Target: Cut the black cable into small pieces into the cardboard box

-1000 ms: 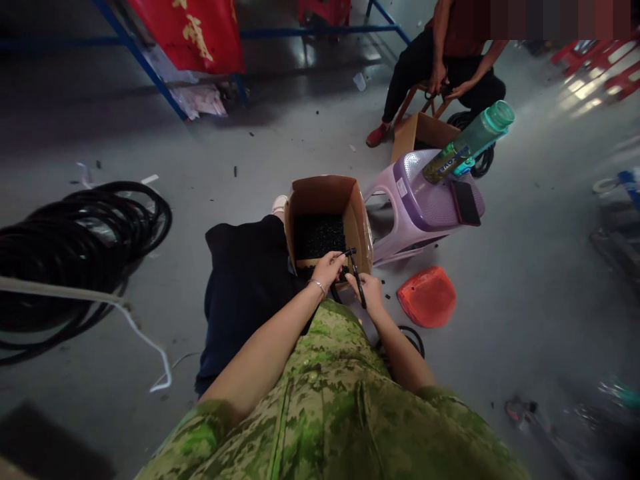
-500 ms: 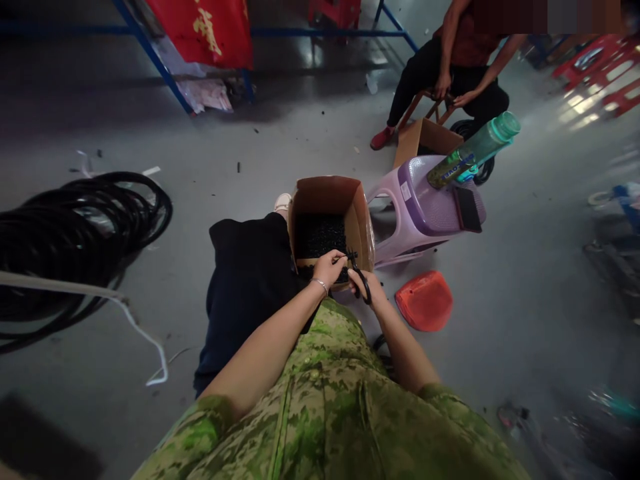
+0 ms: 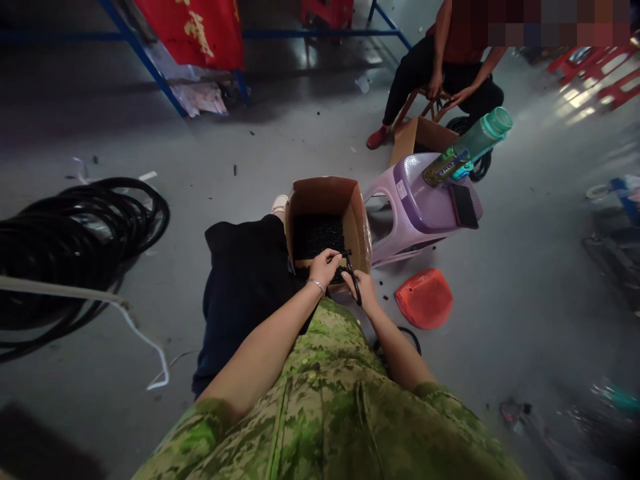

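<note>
My left hand, with a thin bracelet at the wrist, is closed on the end of a black tube over the near edge of an open cardboard box. The box holds a heap of small black pieces. My right hand grips black scissors whose blades meet the tube just right of my left fingers. Both hands sit over my lap, which is in dark trousers and a green camouflage shirt.
A lilac plastic stool carrying a green bottle and a dark phone stands right of the box. A red plastic lid lies on the floor. Coiled black hose fills the left. Another person sits at the back beside a second box.
My hands stay at the box edge. The scissors have shifted a little in my right hand, handles dropping then lifting again. The view swayed slightly.
</note>
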Demonstrator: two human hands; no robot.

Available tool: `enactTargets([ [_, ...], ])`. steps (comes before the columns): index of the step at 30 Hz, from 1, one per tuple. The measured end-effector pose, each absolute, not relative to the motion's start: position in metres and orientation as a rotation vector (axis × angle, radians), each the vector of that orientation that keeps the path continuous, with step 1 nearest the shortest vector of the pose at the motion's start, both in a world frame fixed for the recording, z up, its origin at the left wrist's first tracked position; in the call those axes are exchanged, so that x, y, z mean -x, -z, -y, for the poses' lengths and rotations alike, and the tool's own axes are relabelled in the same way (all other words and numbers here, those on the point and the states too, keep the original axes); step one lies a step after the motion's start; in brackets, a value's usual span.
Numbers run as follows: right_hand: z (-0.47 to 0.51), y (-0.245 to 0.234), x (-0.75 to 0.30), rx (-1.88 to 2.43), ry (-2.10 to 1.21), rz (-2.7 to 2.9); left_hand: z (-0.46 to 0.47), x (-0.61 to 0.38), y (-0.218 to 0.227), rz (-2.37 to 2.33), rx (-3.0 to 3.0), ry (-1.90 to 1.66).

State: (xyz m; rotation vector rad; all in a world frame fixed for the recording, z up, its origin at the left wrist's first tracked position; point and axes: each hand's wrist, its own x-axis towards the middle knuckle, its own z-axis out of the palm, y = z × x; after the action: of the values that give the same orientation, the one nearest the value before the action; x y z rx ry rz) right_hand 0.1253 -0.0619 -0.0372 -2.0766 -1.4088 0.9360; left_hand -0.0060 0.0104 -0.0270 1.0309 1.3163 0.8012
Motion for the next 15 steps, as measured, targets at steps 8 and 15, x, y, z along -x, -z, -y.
enactTargets([
  [8, 0.0619, 0.0424, -0.1253, 1.972, -0.9, 1.393, -0.0109, 0.0054, 0.0235, -1.34, -1.021, -0.853],
  [15, 0.0635, 0.0429, -0.1231, 1.986, -0.819, 1.424, -0.0111, 0.0053, 0.0218, -1.313, -1.02, -0.86],
])
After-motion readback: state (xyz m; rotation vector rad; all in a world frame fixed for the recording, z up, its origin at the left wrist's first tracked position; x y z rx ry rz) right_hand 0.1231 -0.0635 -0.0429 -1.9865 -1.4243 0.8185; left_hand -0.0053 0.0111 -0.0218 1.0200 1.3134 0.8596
